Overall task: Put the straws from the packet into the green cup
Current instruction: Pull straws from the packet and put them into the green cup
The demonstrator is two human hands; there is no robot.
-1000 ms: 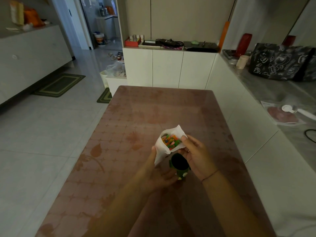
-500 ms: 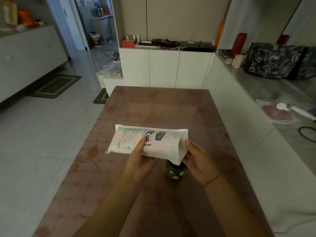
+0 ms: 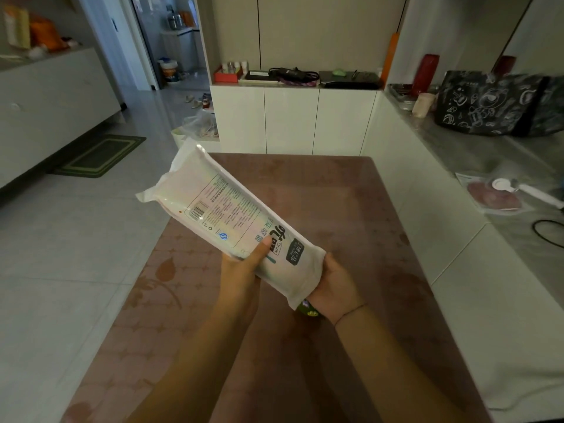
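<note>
A long white packet of straws (image 3: 232,218) slants over the table, its sealed end up at the far left and its lower end pointing down at the cup. My left hand (image 3: 241,267) grips the packet's lower half, thumb on top. My right hand (image 3: 334,283) holds the lower end from the right side. Only a sliver of the green cup (image 3: 308,309) shows beneath the packet's mouth, between my wrists. The straws are hidden inside the packet.
The brown patterned table (image 3: 351,209) stretches ahead. A white cabinet (image 3: 293,117) with boxes and cables stands beyond it. The grey counter (image 3: 476,154) on the right carries a black bag, a red bottle and a white scoop. Tiled floor lies on the left.
The packet has swung from mouth-up, showing coloured straws, to lying flat and then to tilted steeply with its mouth down over the cup. Both hands kept hold of it.
</note>
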